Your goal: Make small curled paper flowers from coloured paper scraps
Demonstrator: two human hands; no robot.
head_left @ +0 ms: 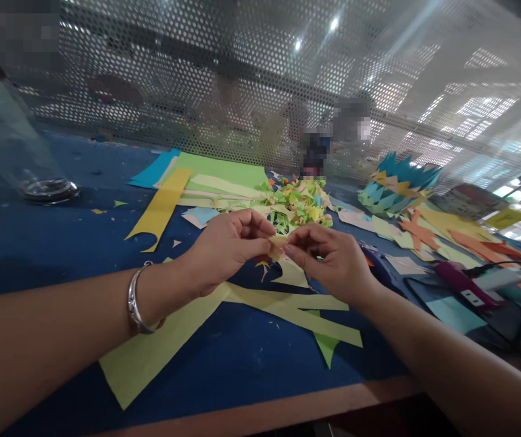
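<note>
Between my two hands is a small piece of yellow paper (277,246), pinched from both sides above the table. My left hand (230,246), with a silver bangle at the wrist, has its thumb and fingers closed on the left side of the piece. My right hand (333,255) grips the opposite side between thumb and forefinger. Beneath them lie pale yellow-green paper strips (296,312) and a larger pale green sheet (151,358). A pile of small cut paper scraps (303,203) sits just beyond my fingers.
A glass bottle (19,139) stands at the left. A yellow strip (164,206) and green sheets (224,167) lie farther back. On the right are a folded-paper piece (399,185), orange paper (419,230) and a power strip (467,288) with cables. A perforated metal screen (173,79) rises behind.
</note>
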